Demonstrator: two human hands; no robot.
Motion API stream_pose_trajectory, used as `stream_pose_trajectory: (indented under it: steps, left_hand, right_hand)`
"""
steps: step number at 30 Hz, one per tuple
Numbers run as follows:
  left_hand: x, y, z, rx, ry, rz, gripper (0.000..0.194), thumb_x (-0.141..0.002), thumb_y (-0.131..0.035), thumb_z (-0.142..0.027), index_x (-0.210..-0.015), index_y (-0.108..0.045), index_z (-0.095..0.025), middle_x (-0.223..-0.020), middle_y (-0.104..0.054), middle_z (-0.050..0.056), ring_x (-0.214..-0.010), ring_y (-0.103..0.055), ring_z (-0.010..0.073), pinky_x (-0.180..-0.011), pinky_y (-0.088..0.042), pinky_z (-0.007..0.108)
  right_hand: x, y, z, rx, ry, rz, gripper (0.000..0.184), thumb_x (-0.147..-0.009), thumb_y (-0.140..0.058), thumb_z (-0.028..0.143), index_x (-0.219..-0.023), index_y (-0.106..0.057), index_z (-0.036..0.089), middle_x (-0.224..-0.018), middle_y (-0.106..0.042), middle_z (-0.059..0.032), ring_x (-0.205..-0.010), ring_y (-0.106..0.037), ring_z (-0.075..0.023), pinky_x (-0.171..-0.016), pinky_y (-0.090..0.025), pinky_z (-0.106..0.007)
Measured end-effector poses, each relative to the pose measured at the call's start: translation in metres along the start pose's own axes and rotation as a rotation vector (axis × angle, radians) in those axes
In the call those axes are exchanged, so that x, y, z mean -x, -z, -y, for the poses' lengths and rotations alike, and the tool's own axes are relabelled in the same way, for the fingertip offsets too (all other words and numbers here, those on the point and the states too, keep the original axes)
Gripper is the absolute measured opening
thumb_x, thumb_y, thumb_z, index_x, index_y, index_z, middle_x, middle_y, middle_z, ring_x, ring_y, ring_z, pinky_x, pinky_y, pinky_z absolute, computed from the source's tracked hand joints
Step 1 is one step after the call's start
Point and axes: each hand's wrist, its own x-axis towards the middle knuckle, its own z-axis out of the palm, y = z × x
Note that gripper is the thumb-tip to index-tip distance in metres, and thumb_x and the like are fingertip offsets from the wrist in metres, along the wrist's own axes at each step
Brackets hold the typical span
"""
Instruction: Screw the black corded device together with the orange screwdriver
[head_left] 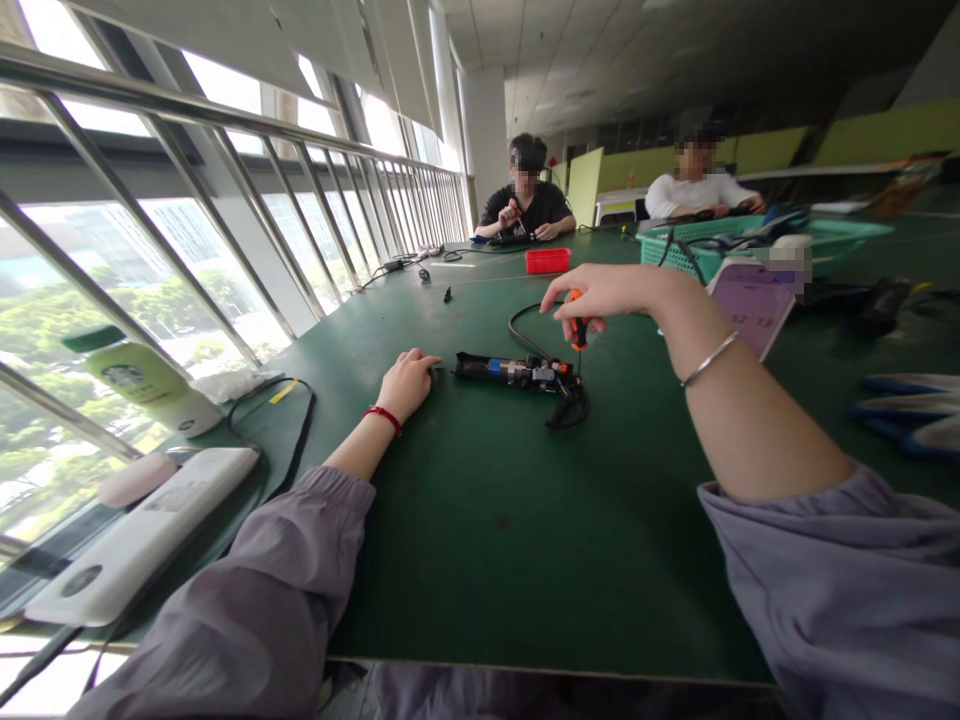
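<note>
My right hand [600,300] is closed around the orange and black handle of a screwdriver [578,330], which stands almost upright. Its shaft points down at the right end of a slim, opened electrical device [517,372]. That device lies across the green table, with a black body, a blue band, a metallic middle section and exposed wires. A black cord [517,322] loops behind it, and another dark loop [568,408] lies at its right end. Left of the device, my left hand [409,383] lies on the table, index finger stretched towards it and apart from it.
A green-capped bottle [150,385], a white power bank [150,535] and a black cable [300,430] are at left. At right are a phone [750,305], a green basket [667,250] and gloves [915,410]. Two people sit beyond a red tray [547,261].
</note>
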Motion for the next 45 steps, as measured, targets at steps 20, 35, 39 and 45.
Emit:
stream_pose_trajectory:
  steps: [20,35,39,45]
  left_hand:
    - [0.024,0.031,-0.090,-0.308,-0.065,0.131,0.033,-0.078,-0.038,0.005,-0.084,-0.069,-0.007,-0.087,-0.063,0.019,-0.086,-0.062,0.0267,-0.063,-0.052,0.031]
    - [0.036,0.024,-0.109,0.310,-0.720,0.010,0.026,-0.092,-0.043,-0.019,-0.100,-0.068,-0.021,-0.097,-0.063,0.004,-0.088,-0.059,0.0124,-0.074,-0.047,0.021]
    - [0.035,0.023,-0.106,0.315,-0.710,0.008,0.024,-0.091,-0.046,-0.021,-0.099,-0.068,-0.022,-0.096,-0.063,0.003,-0.087,-0.059,0.0128,-0.072,-0.047,0.021]
    - [0.035,0.021,-0.110,0.387,-0.605,-0.102,0.020,-0.090,-0.049,-0.024,-0.093,-0.068,-0.021,-0.096,-0.064,0.003,-0.086,-0.060,0.0138,-0.074,-0.048,0.023]
  right_hand:
    - [0.001,-0.001,0.002,-0.026,-0.018,-0.012,0.039,-0.081,-0.052,0.027,-0.119,-0.056,0.019,-0.085,-0.072,-0.0057,-0.060,-0.062,-0.0161,-0.055,-0.050,-0.027]
    - [0.012,0.007,0.000,0.019,0.065,-0.154,0.035,-0.082,-0.054,0.034,-0.115,-0.059,0.020,-0.081,-0.071,-0.0044,-0.050,-0.055,-0.0119,-0.052,-0.045,-0.027]
    - [0.013,0.009,-0.001,0.014,0.060,-0.310,0.036,-0.085,-0.050,0.036,-0.115,-0.059,0.020,-0.087,-0.070,-0.0063,-0.052,-0.055,-0.0120,-0.055,-0.046,-0.028]
    - [0.005,0.000,0.003,-0.033,0.084,-0.249,0.029,-0.084,-0.051,0.031,-0.108,-0.061,0.017,-0.088,-0.070,-0.0071,-0.052,-0.055,-0.0116,-0.054,-0.046,-0.027]
